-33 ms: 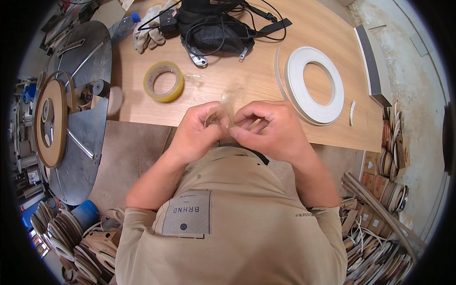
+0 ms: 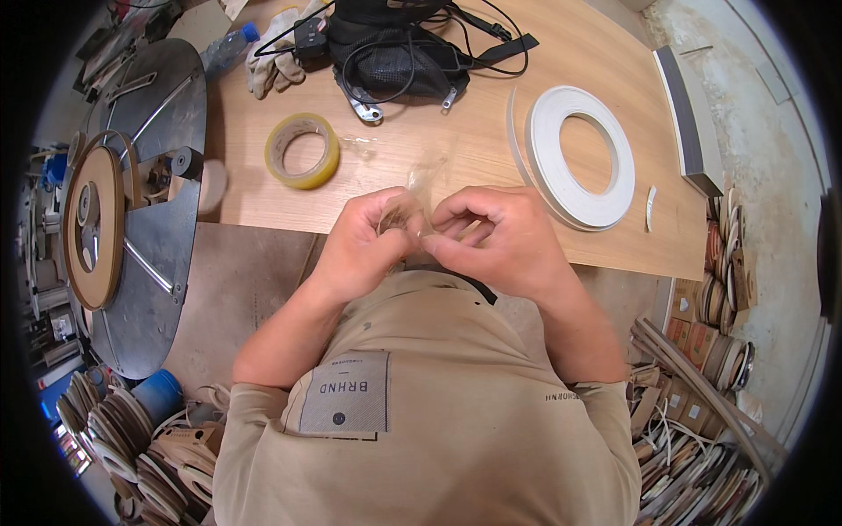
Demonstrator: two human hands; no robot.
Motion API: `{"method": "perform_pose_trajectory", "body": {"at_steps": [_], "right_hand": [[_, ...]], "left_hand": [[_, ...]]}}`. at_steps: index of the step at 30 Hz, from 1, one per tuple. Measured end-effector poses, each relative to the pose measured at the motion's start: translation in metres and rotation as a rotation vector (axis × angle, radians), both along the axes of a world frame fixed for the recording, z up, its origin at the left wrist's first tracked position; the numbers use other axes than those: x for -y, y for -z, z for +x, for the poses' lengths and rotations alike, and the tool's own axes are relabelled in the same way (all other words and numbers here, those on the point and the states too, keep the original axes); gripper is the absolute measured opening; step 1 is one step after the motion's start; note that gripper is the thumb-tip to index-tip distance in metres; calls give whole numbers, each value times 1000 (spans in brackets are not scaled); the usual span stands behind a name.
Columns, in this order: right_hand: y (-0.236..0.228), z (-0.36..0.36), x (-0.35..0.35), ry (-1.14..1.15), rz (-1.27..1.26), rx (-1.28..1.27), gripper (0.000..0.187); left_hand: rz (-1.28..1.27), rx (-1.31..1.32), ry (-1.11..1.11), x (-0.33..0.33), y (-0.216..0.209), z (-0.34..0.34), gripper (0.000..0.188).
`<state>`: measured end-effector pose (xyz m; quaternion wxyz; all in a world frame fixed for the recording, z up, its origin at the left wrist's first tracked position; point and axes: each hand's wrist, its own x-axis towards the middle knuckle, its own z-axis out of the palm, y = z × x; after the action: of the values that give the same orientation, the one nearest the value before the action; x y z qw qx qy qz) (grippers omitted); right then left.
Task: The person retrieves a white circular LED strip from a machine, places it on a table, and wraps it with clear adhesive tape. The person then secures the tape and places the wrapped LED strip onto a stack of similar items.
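Close together over the table's near edge, my two hands pinch a crumpled strip of clear tape. My left hand has its fingers curled, with a loop of the clear strip showing at the fingertips. Thumb and forefinger of my right hand press together on the same strip, touching the left fingertips. The strip's loose end sticks out over the table beyond my fingers. A yellowish roll of clear packing tape lies to the left, and a wide roll of white edge banding lies to the right.
A black bag with cables lies at the back of the wooden table, beside work gloves and a plastic bottle. A round dark machine plate stands left. Stacked banding rolls fill the floor at both sides.
Beyond my fingers, the loose end of the clear tape has shifted slightly. Both hands keep the same place and pinch.
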<state>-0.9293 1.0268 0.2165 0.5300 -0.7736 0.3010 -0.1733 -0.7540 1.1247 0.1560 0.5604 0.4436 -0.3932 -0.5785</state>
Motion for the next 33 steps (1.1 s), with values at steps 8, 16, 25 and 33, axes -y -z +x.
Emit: {"method": "perform_pose_trajectory", "body": {"at_steps": [8, 16, 25, 33], "right_hand": [[6, -3, -2, 25, 3, -98, 13], [18, -8, -5, -51, 112, 31, 15], [20, -22, -8, 193, 199, 15, 13], [42, -58, 25, 458, 437, 351, 17]], "left_hand": [[144, -89, -45, 0, 0, -10, 16], [125, 25, 29, -2, 2, -7, 16], [-43, -223, -165, -15, 15, -2, 13], [-19, -301, -442, -13, 12, 15, 23]]}}
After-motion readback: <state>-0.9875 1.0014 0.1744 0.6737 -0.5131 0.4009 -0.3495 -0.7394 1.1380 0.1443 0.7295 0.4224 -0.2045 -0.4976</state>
